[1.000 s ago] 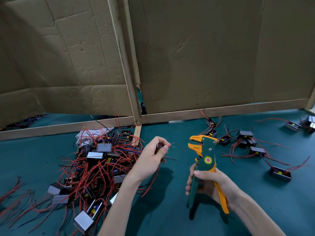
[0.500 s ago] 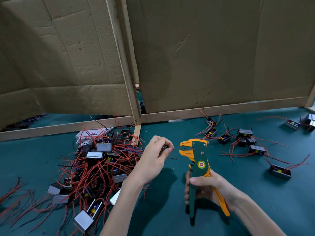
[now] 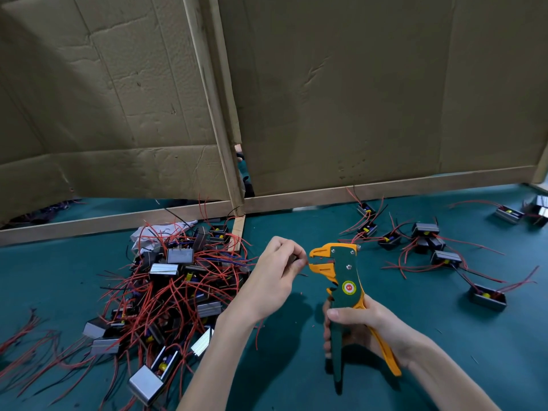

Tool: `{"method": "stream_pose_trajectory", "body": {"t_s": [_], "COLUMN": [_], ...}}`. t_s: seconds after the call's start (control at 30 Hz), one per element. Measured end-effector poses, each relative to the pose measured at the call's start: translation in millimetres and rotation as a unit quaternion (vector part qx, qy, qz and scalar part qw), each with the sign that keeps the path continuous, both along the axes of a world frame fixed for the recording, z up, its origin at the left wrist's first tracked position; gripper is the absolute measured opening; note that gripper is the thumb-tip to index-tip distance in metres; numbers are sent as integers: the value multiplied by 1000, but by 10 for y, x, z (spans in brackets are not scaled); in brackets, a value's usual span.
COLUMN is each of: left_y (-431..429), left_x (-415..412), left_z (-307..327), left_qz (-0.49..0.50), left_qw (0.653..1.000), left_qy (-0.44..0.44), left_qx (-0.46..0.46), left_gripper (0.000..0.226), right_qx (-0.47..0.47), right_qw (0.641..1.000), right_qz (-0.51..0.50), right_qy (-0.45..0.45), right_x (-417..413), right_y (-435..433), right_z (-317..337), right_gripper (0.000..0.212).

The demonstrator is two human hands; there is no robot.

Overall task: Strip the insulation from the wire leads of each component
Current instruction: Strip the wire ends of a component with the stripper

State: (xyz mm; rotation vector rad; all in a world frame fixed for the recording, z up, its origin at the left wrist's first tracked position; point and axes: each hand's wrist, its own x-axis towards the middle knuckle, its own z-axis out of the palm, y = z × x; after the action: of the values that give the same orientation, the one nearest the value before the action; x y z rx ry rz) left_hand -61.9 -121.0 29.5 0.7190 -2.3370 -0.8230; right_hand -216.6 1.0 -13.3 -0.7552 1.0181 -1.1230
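Wire stripper (image 3: pixel 341 268) now beside left hand (image 3: pixel 274 274) and its pinched component (image 3: pixel 295 258), formerly apart.

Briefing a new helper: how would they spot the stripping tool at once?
On the green table, between the tangled component pile and the scattered components, the right hand grips the wire stripper. It is the only tool: green body, orange jaws, round red sticker.
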Motion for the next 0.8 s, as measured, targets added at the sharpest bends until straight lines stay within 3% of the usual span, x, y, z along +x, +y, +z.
{"method": "stream_pose_trajectory", "body": {"t_s": [0.3,0.47,0.63,0.8], "left_y": [-20,-50,-79,-75], "left_x": [12,-2,-17,-6], "left_z": [15,-45,-108,-89], "left_qz": [7,20,44,64], "left_qw": [1000,999,998,994], "left_qy": [-9,-23,-21,4], "left_qx": [-1,19,35,84], "left_gripper": [14,17,13,27], "right_qx": [32,66,-8,12], "right_qw": [997,984,982,953], "right_qz": [-54,-143,-135,-214], "right_qy": [47,78,-131,-212], "right_x": [105,296,186,-36], "right_y": [7,-40,-74,-166], "right_z": [10,-50,-11,-75], "right_gripper": [28,33,16,13]}}
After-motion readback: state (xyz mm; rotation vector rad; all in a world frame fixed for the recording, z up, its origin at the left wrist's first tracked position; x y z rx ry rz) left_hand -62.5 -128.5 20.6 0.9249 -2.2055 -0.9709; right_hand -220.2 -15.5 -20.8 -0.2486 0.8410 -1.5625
